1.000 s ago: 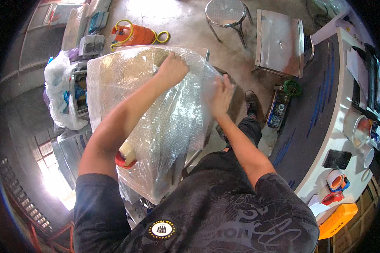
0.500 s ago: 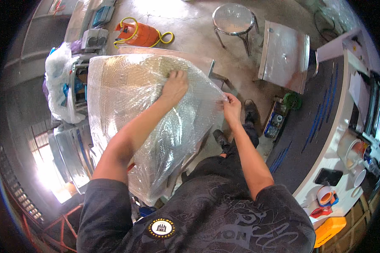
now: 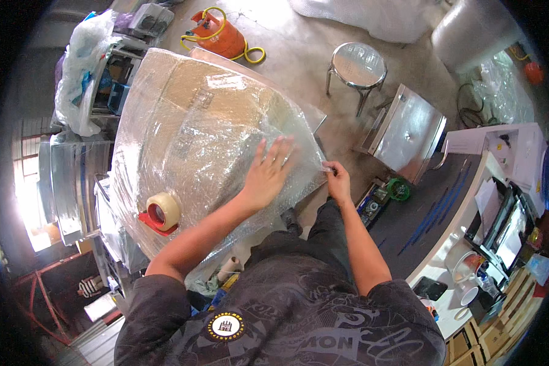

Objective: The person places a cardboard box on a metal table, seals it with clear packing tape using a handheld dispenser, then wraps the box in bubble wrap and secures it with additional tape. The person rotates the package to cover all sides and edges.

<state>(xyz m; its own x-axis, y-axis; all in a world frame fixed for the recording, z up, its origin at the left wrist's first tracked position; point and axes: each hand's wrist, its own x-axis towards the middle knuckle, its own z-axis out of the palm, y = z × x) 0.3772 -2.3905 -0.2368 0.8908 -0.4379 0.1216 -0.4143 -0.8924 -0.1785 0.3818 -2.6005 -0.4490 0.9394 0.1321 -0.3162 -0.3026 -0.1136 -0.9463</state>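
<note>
A large cardboard box under clear bubble wrap (image 3: 183, 140) lies in front of me on a table. My left hand (image 3: 267, 175) rests on the wrap near its right side, fingers spread out. At the wrap's right corner, my right hand (image 3: 338, 183) pinches the edge of the sheet between thumb and fingers. A roll of packing tape (image 3: 169, 206) in a red dispenser (image 3: 154, 226) sits on top of the wrap at its near left part.
An orange gas cylinder (image 3: 215, 38) with a yellow hose stands beyond the box. To the right are a round metal stool (image 3: 358, 64), a steel cabinet (image 3: 409, 131) and a dark-topped workbench (image 3: 418, 210). A loaded shelf (image 3: 104, 85) stands at the left.
The view has shifted, and the tape dispenser now shows on the wrap. My left hand has flattened with its fingers spread. My right hand still pinches the wrap's edge.
</note>
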